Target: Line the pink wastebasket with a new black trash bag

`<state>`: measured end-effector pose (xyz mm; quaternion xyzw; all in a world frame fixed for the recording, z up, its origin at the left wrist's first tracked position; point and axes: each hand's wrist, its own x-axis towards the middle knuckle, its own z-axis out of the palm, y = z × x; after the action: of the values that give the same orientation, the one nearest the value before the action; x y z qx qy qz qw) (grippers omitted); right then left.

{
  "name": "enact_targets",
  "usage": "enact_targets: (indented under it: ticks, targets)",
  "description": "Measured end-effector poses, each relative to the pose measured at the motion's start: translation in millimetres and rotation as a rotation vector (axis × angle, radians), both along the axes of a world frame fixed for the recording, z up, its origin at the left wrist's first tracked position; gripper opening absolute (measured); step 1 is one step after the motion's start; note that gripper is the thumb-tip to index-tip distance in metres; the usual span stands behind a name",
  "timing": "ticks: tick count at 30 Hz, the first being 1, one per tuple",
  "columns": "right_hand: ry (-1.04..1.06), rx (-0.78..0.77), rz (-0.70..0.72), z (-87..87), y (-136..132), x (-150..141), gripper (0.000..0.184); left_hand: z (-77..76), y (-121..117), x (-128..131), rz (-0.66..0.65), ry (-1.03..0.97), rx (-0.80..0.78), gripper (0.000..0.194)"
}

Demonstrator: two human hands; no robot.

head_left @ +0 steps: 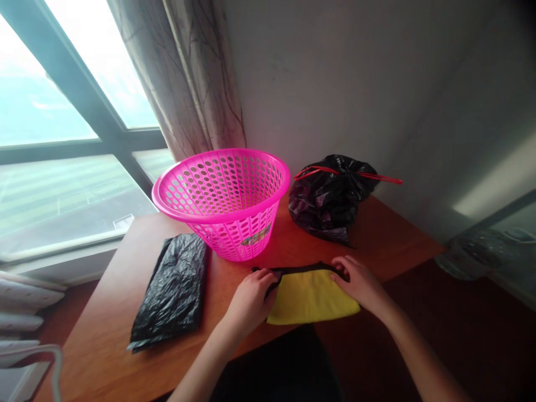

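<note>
A yellow cloth (314, 298) with a dark edge and back lies at the front of the table, its near edge by the table's rim. My left hand (255, 293) is closed on its left side, the fingertips tucked under a dark fold. At its upper right corner, my right hand (354, 279) pinches the dark border between thumb and fingers. Just behind the cloth stands a pink plastic basket (247, 240), upright, with holes in its wall and a small sticker. No contents show inside it.
A folded black plastic bag (173, 290) lies on the wooden table (100, 324) at the left. Behind and to the right sits a full black bag (330, 201) with red drawstrings. A window and a curtain (188, 72) stand at the left, with a clear plastic bottle (467, 251) beyond the right edge.
</note>
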<state>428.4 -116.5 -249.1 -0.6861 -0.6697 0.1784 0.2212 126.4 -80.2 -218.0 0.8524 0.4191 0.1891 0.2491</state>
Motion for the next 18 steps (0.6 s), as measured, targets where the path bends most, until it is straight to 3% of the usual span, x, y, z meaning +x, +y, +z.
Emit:
enact_targets:
  ticks: [4, 7, 10, 13, 18]
  targets:
    - [0.039, -0.039, -0.009, 6.2, 0, -2, 0.008, -8.6, 2, -2, 0.115, -0.056, 0.005, 0.016]
    - [0.118, -0.038, -0.017, 10.0, -1, -4, 0.009, -12.1, 3, -1, 0.168, -0.061, 0.002, 0.017]
    - [0.141, -0.044, -0.035, 9.0, 0, -6, 0.01, -15.8, 3, 0, 0.187, -0.065, 0.002, 0.032]
    - [0.053, -0.009, -0.07, 3.3, 2, -8, 0.01, -18.6, 3, 1, 0.205, -0.021, 0.024, 0.036]
    - [-0.169, 0.051, -0.124, -6.9, 0, -9, 0.012, -17.1, 2, 6, 0.252, 0.17, 0.098, 0.023]
